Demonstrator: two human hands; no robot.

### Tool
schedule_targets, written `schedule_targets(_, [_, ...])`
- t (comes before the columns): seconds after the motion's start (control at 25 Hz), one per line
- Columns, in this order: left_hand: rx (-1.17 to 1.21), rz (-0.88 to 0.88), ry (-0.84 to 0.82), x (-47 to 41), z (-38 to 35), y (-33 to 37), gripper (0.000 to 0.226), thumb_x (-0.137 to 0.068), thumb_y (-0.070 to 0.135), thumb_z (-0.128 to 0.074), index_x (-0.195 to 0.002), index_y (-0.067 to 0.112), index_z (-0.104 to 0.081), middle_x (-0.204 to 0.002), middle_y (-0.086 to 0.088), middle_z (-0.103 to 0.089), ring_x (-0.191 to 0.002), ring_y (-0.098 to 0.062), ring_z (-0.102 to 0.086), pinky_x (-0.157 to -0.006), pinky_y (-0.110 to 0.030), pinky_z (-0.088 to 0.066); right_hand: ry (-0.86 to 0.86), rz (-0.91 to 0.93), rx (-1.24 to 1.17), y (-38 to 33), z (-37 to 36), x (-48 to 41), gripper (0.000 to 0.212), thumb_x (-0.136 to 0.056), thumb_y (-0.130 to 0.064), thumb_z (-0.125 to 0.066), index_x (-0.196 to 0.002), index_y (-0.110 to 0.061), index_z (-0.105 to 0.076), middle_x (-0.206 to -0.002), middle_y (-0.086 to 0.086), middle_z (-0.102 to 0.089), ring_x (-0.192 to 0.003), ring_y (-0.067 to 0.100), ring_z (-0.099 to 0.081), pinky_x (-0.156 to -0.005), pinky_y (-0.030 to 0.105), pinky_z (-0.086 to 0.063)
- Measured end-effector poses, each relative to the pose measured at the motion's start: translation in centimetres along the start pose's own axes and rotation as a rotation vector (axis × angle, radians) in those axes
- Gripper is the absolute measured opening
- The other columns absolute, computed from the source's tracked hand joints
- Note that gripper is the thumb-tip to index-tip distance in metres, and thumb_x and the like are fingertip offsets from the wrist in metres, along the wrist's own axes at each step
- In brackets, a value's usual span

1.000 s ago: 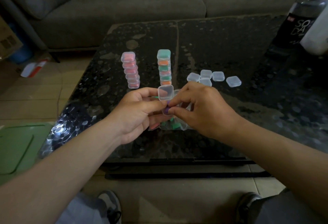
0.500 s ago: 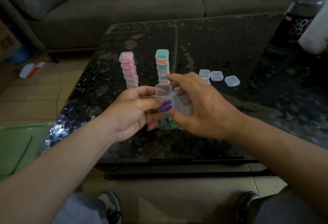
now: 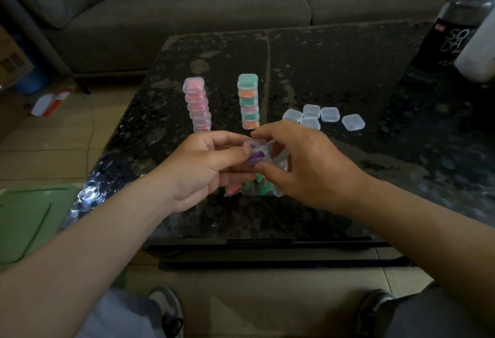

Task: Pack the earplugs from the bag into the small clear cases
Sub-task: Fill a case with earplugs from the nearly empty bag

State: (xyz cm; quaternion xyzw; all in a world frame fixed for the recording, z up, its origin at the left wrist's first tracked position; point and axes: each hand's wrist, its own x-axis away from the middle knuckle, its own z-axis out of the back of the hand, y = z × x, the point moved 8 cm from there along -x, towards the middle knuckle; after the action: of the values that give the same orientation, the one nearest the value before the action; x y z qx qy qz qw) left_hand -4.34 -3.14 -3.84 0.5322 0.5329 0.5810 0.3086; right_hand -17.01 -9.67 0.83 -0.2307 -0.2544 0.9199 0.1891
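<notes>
Black speckled table — hands above near edge: left hand grips clear case, right hand pinches it, forefinger above, thumb below. Crumpled bag lies on table beneath. Purple earplugs inside case — long axis roughly left-right, right end slightly raised.

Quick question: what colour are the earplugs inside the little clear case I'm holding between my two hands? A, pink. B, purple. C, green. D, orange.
B: purple earplugs show through the small clear case, which the left hand and the right hand pinch between them above the table.
</notes>
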Motion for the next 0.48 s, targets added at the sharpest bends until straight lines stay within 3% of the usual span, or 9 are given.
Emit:
schedule_targets(0.2, [-0.257, -0.170, -0.001, 0.0, 0.3, 1.1, 0.027, -0.085, 0.005, -0.074, -0.112, 0.010, -0.073, -0.104, -0.016, -0.078, -0.098, -0.033, -0.075, -0.086, -0.041, -0.064, 0.043, 0.005, -0.001, 0.2, 0.5, 0.0, 0.023, -0.092, -0.026, -0.071, -0.113, -0.019, -0.068, -0.103, -0.004, -0.067, -0.091, 0.008, -0.061, -0.077, 0.025, -0.053])
schedule_targets(0.32, [-0.631, -0.435, 0.038, 0.9, -0.1, 2.3, 0.029, -0.088, -0.001, -0.075, -0.106, 0.023, -0.074, -0.099, 0.002, -0.079, -0.091, -0.017, -0.077, -0.086, -0.036, -0.063, 0.037, 0.017, 0.012, 0.4, 0.2, 0.0, 0.020, -0.091, -0.023, -0.071, -0.111, -0.019, -0.069, -0.101, -0.005, -0.067, -0.090, 0.006, -0.059, -0.076, 0.021, -0.050])
schedule_targets(0.48, [-0.791, -0.575, 0.098, 1.3, -0.1, 2.6, 0.022, -0.089, 0.018, -0.075, -0.110, 0.025, -0.075, -0.099, 0.009, -0.077, -0.090, -0.008, -0.075, -0.082, -0.041, -0.062, 0.031, 0.019, 0.026, 0.4, 0.0, -0.2, 0.020, -0.091, -0.024, -0.071, -0.110, -0.019, -0.070, -0.101, -0.005, -0.067, -0.090, 0.005, -0.059, -0.076, 0.021, -0.050])
